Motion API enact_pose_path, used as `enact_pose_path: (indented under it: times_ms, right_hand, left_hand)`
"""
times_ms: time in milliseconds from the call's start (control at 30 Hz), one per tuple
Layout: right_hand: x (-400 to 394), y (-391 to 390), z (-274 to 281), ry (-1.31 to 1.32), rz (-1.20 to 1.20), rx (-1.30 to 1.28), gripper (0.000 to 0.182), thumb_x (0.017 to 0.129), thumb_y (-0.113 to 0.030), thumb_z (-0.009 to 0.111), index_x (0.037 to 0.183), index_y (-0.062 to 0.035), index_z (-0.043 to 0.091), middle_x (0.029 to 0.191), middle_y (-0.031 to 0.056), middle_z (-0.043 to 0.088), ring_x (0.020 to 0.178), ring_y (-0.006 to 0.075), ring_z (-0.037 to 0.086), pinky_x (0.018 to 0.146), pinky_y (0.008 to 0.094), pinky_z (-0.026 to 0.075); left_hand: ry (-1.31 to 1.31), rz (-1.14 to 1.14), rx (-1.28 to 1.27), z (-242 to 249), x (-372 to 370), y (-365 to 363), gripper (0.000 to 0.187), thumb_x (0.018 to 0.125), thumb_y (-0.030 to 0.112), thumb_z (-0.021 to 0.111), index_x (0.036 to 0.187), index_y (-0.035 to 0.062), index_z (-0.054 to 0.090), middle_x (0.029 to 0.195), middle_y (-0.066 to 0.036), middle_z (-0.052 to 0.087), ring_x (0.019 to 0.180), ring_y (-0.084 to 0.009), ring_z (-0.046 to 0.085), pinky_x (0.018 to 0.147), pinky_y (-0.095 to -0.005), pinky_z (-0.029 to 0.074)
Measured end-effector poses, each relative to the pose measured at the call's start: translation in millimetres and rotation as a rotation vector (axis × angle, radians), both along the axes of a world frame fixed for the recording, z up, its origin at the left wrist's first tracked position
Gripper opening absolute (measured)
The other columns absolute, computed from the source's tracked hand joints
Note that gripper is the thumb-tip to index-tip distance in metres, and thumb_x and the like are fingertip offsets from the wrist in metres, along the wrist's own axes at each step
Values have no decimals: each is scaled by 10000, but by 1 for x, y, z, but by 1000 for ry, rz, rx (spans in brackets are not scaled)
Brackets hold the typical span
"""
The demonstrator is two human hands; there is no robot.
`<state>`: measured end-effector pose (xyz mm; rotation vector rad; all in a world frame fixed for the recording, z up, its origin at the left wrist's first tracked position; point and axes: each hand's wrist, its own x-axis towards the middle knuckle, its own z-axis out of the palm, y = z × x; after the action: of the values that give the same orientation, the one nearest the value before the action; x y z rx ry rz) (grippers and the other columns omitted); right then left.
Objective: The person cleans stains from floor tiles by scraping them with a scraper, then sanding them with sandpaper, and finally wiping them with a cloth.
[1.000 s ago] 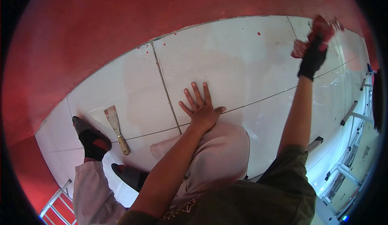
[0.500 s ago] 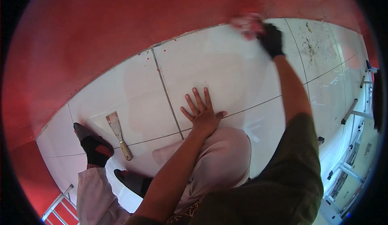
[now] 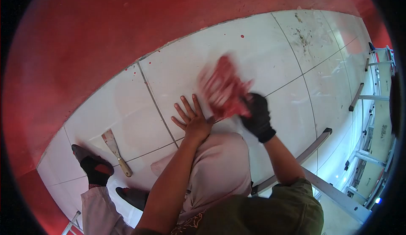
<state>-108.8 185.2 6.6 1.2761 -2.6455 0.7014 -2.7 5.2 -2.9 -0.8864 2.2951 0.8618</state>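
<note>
Right hand (image 3: pixel 257 117) and red-stained cloth (image 3: pixel 224 89) have moved: half a second ago up by the foot of the red wall (image 3: pixel 105 36), now swung in close to the body, cloth at about 1 o'clock from the left hand (image 3: pixel 195 126). View has tipped a little too; more of the metal leg (image 3: pixel 315 144) shows at 4 o'clock from the right hand. Left hand hasn't left its spot, nor has the scraper (image 3: pixel 116 152).

Right hand, black-gloved: fingers curled in, gripping the cloth by its near edge; fingertips hidden in the folds. Cloth fans out toward 10 o'clock from the glove, over the white tiled floor (image 3: pixel 279 108), motion-blurred; can't tell how much of it touches the tile. Its near corner is just beside the left thumb, contact unclear.

Left hand, bare: palm down flat on the tile, fingers spread wide, holding nothing.

Scraper lies loose at 8 o'clock from the left hand, blade away from the person, beside the shoe (image 3: pixel 94 163). Red spots (image 3: pixel 135 71) on the tile, between 10 and 11 o'clock from the left hand. Dark grime (image 3: pixel 303 38) at 1 o'clock from the glove.
</note>
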Motion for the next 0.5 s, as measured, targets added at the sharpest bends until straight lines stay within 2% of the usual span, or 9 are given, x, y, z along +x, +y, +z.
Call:
enact_pose_path:
  times_ms: [33,100,133,167,200,233,300,400,500]
  right_hand:
    - [8,-2,1,-32,163,104,477,676,-203,677,1133,-131,565,997,156,572,904,344,550,765,444,446]
    - [-28,17,-39,2,136,407,508,660,-234,675,1153,-169,571,959,139,577,845,321,552,688,458,438]
    - [-67,22,-51,22,21,307,486,693,-259,639,1163,-160,562,931,135,570,803,319,543,637,470,415]
    - [-110,34,-70,242,-113,16,365,725,-309,649,1010,-90,584,837,157,558,798,354,539,683,465,420]
    - [-158,41,-67,147,-374,228,422,802,-320,576,1159,-98,543,948,171,571,857,357,550,667,462,441]
    - [-191,40,-42,36,-597,218,430,838,-399,552,1092,-52,563,964,192,589,886,370,564,704,466,451]
    - [-274,75,-40,270,-570,-46,413,844,-434,558,962,-40,600,881,183,628,819,324,606,675,442,464]
    - [-245,39,74,-305,-816,-731,400,872,-391,571,1030,-23,577,857,100,613,791,217,573,687,352,468]
    - [-185,34,101,57,-541,-906,417,905,-350,546,1121,6,540,978,81,610,877,163,552,765,318,455]
  left_hand:
    - [-6,-31,-28,-5,1,0,1047,777,569,570,1438,135,-116,1453,-187,-266,1291,-435,-303,945,-656,-177]
    - [-25,-70,-52,-6,4,2,1048,778,567,571,1437,132,-118,1451,-191,-267,1289,-439,-304,942,-658,-177]
    - [1,-40,-31,-3,2,1,1048,779,564,571,1437,132,-122,1451,-192,-267,1287,-440,-306,942,-659,-177]
    - [28,-8,-6,0,2,1,1049,780,561,572,1436,132,-125,1450,-194,-267,1285,-442,-309,942,-659,-176]
    - [26,-2,-12,-2,2,2,1058,775,567,574,1434,133,-131,1453,-195,-260,1288,-436,-307,944,-658,-176]
    - [35,-5,-14,0,0,2,1058,775,567,574,1434,133,-131,1453,-195,-260,1288,-436,-307,944,-658,-176]
    - [7,-6,-1,3,1,1,1068,768,577,578,1435,135,-130,1453,-195,-260,1293,-430,-304,945,-657,-176]
    - [-15,2,13,3,-1,-1,1076,763,583,580,1434,135,-130,1453,-195,-259,1295,-425,-303,947,-653,-177]
    - [-18,5,14,3,-2,-1,1075,762,587,579,1436,136,-127,1454,-190,-261,1295,-424,-304,950,-651,-176]
